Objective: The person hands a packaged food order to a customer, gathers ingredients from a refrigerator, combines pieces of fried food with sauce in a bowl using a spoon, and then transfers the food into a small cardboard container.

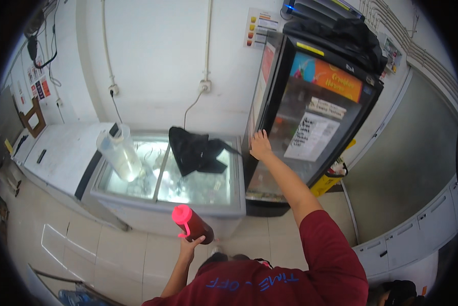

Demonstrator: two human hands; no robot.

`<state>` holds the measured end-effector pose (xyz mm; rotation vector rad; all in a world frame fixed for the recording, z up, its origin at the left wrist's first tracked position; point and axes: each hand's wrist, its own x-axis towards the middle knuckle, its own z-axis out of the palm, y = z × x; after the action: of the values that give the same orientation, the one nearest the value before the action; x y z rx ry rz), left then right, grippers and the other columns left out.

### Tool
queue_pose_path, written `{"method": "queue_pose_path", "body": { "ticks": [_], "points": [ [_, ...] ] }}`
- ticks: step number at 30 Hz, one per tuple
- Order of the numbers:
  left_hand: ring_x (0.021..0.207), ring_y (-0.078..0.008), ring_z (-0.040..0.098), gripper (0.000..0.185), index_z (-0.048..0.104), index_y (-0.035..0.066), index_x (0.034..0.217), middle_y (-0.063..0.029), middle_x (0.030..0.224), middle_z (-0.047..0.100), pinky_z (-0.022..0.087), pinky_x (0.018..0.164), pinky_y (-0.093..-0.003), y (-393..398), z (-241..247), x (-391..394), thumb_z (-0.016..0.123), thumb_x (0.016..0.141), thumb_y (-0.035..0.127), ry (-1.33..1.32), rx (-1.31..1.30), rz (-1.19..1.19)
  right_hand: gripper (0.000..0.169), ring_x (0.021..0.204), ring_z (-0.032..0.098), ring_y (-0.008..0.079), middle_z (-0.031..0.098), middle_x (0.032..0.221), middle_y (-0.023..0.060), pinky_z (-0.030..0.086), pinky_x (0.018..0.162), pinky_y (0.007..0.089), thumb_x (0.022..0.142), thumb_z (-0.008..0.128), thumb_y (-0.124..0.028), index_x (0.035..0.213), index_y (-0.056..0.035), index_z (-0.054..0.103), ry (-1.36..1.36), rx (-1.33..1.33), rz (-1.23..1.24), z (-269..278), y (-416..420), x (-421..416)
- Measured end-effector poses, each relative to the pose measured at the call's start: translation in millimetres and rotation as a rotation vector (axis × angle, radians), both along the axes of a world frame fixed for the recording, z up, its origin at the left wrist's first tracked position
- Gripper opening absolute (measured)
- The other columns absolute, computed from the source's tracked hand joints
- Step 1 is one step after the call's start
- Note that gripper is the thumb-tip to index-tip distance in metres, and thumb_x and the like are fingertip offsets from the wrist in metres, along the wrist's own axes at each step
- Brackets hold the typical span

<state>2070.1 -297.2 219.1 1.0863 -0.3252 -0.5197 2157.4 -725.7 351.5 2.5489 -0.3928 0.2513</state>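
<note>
My left hand (192, 243) grips a clear squeeze bottle (197, 226) of dark red liquid with a bright pink lid and attached cap. My right hand (261, 145) is raised to the door edge of a black upright display fridge (320, 134), its fingers at the frame; whether they grip it cannot be told. Handwritten and printed papers (312, 135) are stuck on the fridge glass. Left of the fridge, a chest freezer (164, 207) with a sliding glass top carries a black cloth (196, 151) and a clear plastic pitcher (120, 153).
A white chest freezer (64, 153) stands further left. Behind the fridge is a yellow bin (326, 183), partly hidden. A frosted panel (401, 153) and white cabinets (404, 237) line the right side. Cables run from wall sockets (205, 86) behind the freezers. Black bags (339, 42) lie on the fridge.
</note>
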Motion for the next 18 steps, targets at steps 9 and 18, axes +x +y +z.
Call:
{"method": "queue_pose_path", "body": {
  "ticks": [9,18],
  "points": [
    [0.107,-0.0203,0.050,0.070,0.038,0.006,0.125,-0.0076,0.114,0.053,0.040,0.091,-0.0329,-97.3,18.4,146.9,0.074,0.065,0.000,-0.027,0.098,-0.099,0.031,0.110,0.044,0.0253,0.057,0.107,0.0093,0.027,0.099,0.0411,0.082,0.048,-0.023,0.101,-0.0074,0.066,0.165,-0.372,-0.171,-7.2,-76.2,73.5],
    [0.103,-0.0187,0.052,0.066,0.042,0.005,0.119,-0.0068,0.109,0.055,0.041,0.090,-0.0328,-174.7,22.2,190.5,0.077,0.064,0.005,-0.048,0.212,-0.250,0.024,0.100,0.048,0.0268,0.058,0.093,0.0114,0.032,0.092,0.0374,0.078,0.058,-0.026,0.086,-0.0054,0.065,-0.130,0.215,0.032,24.3,-5.5,9.5]
  ]
}}
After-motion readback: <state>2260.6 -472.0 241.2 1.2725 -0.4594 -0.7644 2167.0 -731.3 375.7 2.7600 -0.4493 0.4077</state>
